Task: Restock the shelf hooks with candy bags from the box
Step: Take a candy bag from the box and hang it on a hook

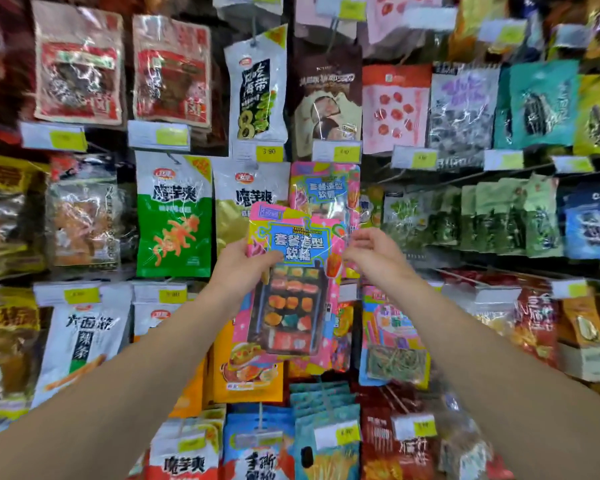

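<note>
1. Your left hand (pixel 238 268) holds the candy bag (pixel 291 282) by its upper left part, with the thumb curled over the front of the pack and the other fingers hidden behind it
2. The candy bag is pink with a blue label and a clear window that shows small coloured sweets; you keep it upright in front of the shelf wall, about in the middle of the view
3. Your right hand (pixel 373 252) is just beside the upper right edge of the bag, with the fingers loosely bent and apart; it seems that the fingertips touch the edge or a second bag behind, but the blur does not let you be sure
4. Behind the first bag you can see the pink top of another pack of the same kind, a little higher and to the left
5. A matching hanging bag (pixel 324 192) is already on the wall just above and behind the one in your hand, under a yellow price tag (pixel 343 152)
6. To the left of it hang a green and white bag (pixel 174 216) and a gold and white bag (pixel 246 199), both close to your left hand
7. To the right are several green packs (pixel 471 220) in a row, and lower right a pink and blue pack (pixel 394 337) near your right forearm
</note>
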### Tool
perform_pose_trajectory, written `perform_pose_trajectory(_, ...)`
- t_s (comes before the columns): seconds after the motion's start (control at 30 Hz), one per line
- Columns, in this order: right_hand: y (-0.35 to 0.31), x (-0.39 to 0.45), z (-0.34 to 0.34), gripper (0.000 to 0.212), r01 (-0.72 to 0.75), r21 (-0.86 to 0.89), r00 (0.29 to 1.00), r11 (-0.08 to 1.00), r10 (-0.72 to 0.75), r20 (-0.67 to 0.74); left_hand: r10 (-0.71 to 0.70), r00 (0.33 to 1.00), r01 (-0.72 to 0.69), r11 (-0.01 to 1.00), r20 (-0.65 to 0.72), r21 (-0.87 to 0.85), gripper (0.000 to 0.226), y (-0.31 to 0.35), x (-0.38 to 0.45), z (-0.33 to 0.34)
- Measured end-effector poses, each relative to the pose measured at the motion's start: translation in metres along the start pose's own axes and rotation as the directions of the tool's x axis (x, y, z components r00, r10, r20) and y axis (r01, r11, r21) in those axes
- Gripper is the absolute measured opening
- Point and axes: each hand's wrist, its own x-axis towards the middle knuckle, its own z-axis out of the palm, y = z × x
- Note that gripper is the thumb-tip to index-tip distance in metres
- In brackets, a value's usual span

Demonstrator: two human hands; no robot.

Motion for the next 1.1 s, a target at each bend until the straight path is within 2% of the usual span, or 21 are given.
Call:
perform_pose_trajectory(0.1, -0.014, 0.034, -0.011, 0.038, 0.090, -0.027, 0.996, 0.996, -0.090, -0.018, -0.002, 0.999, 0.002, 1.000, -0.042, -0.003, 0.013, -0.003, 0.023, 0.008)
perform_pose_trajectory(0.23, -0.028, 0.083, -0.026, 0.057, 0.188, -0.003, 0.982, 0.982, -0.188, -0.022, 0.022, 0.998, -0.018, 0.998, -0.064, 0.052, 0.021, 0.003, 0.049, 0.028)
perform_pose_trajectory(0.33, -0.032, 0.110, -0.032, 0.059, 0.242, -0.026, 0.970, 0.970, -0.242, 0.002, 0.036, 0.997, -0.032, 0.997, -0.062, 0.065, 0.018, 0.007, 0.065, 0.041)
perform_pose_trajectory(0.4, -0.032, 0.121, -0.032, 0.066, 0.262, -0.078, 0.965, 0.962, -0.261, 0.023, 0.030, 0.998, -0.027, 0.999, -0.055, 0.047, 0.018, 0.007, 0.075, 0.046)
perform_pose_trajectory(0.53, -0.031, 0.135, -0.033, 0.081, 0.290, -0.062, 0.957, 0.955, -0.288, 0.045, 0.061, 0.995, -0.059, 0.998, -0.076, 0.022, 0.013, 0.007, 0.092, 0.064)
perform_pose_trajectory(0.63, -0.034, 0.141, -0.035, 0.071, 0.319, 0.013, 0.944, 0.948, -0.319, 0.077, 0.066, 0.996, -0.065, 0.998, -0.054, 0.021, 0.021, 0.010, 0.101, 0.073)
perform_pose_trajectory(0.73, -0.037, 0.147, -0.037, 0.056, 0.343, 0.102, 0.939, 0.934, -0.345, 0.004, 0.056, 0.997, -0.056, 0.998, -0.056, 0.000, 0.033, 0.013, 0.110, 0.075)
perform_pose_trajectory(0.87, -0.048, 0.156, -0.046, 0.033, 0.359, 0.210, 0.933, 0.909, -0.356, -0.055, 0.075, 0.992, -0.077, 0.997, -0.106, -0.011, 0.022, 0.023, 0.117, 0.083)
perform_pose_trajectory(0.93, -0.051, 0.159, -0.048, 0.030, 0.379, 0.245, 0.925, 0.892, -0.374, -0.067, 0.070, 0.989, -0.073, 0.997, -0.127, -0.018, 0.016, 0.029, 0.122, 0.090)
perform_pose_trajectory(1.03, -0.050, 0.161, -0.046, 0.026, 0.392, 0.265, 0.919, 0.881, -0.389, -0.065, 0.071, 0.992, -0.077, 0.995, -0.108, -0.058, 0.030, 0.035, 0.134, 0.099)
perform_pose_trajectory(1.1, -0.048, 0.162, -0.046, 0.027, 0.397, 0.258, 0.917, 0.881, -0.394, -0.066, 0.063, 0.991, -0.070, 0.996, -0.116, -0.055, 0.026, 0.039, 0.142, 0.105)
